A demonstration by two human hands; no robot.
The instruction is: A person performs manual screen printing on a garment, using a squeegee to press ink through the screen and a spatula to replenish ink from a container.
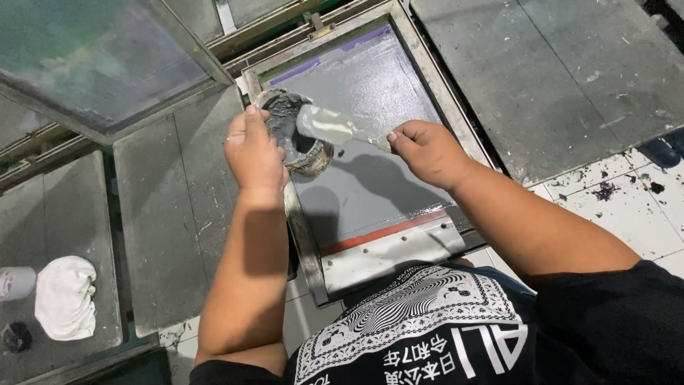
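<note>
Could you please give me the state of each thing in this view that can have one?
Ink tub: open, tilted, coated with grey ink, held by the left hand.
Spatula: blade smeared with pale ink, inside the tub's mouth, held by the right hand.
Printing screen: lying flat, covered in grey ink.
Squeegee: resting at the screen's near edge.
White cloth: crumpled.

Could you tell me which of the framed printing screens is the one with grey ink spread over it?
It is the screen under both hands, lying flat with grey ink and a squeegee on it; the other framed screen, upper left, looks bare and greenish.
</note>
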